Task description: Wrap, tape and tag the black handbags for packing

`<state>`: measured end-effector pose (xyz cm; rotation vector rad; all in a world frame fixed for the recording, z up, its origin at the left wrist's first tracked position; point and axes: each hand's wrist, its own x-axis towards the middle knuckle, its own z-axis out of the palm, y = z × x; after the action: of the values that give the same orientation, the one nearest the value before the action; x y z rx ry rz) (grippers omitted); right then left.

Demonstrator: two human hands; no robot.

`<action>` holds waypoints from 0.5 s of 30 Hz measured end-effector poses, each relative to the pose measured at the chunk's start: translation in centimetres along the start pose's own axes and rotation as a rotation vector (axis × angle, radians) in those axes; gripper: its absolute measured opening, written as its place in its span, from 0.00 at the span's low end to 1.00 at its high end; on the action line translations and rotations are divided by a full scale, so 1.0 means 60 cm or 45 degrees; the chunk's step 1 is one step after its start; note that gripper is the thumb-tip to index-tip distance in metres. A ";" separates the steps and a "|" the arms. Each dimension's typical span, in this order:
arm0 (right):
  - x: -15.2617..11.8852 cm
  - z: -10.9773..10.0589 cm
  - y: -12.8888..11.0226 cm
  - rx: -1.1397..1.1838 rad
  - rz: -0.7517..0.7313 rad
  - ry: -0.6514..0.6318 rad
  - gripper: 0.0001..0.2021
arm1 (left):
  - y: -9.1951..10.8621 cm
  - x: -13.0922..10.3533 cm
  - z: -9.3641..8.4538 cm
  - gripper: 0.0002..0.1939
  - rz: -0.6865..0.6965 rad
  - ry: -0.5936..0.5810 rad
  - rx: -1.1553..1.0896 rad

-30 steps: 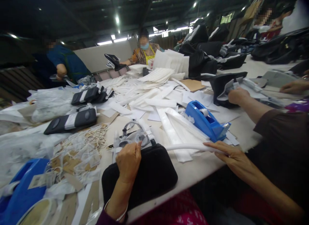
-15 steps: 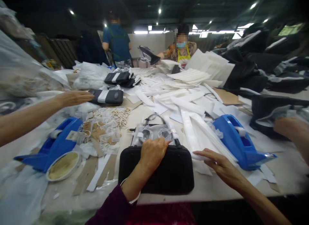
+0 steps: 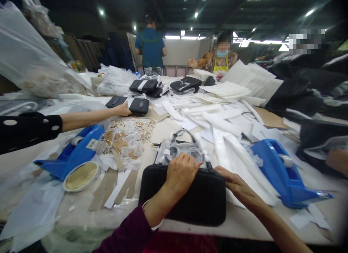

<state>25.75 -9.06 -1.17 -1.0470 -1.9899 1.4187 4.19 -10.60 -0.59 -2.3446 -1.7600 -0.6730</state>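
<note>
A black zip case (image 3: 187, 206) lies in front of me at the table's near edge, its flat lid towards me. Over its far edge, my left hand (image 3: 181, 175) is closed, with the fingers wrapped on the rim. My right hand (image 3: 230, 178) is at the far right corner, its fingers together and closed on the case's edge; whether they pinch a zip pull is hidden. Just beyond the edge show clear plastic-wrapped coils (image 3: 174, 151) and a dark looped handle (image 3: 186, 133), partly covered by my left hand.
Blue tape dispensers (image 3: 73, 151) (image 3: 280, 173) stand on both sides. A round tub (image 3: 81, 176), card strips (image 3: 104, 191) and white foam sheets (image 3: 231, 151) lie around. A co-worker's hand (image 3: 122, 110) holds a banded black case (image 3: 140, 106); another person's hand (image 3: 337, 160) is at right.
My right hand has moved left onto the case's corner. The co-worker's hand at left now grips the banded case. Across the table, a black case has been put down. The view has shifted slightly.
</note>
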 end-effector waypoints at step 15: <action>0.018 0.034 0.022 0.331 0.170 0.433 0.09 | -0.006 -0.001 0.017 0.21 -0.088 -0.052 0.181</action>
<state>23.98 -9.14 -3.18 -1.2246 -1.4778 1.4113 4.14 -10.18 -1.59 -2.2283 -1.8481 -0.4944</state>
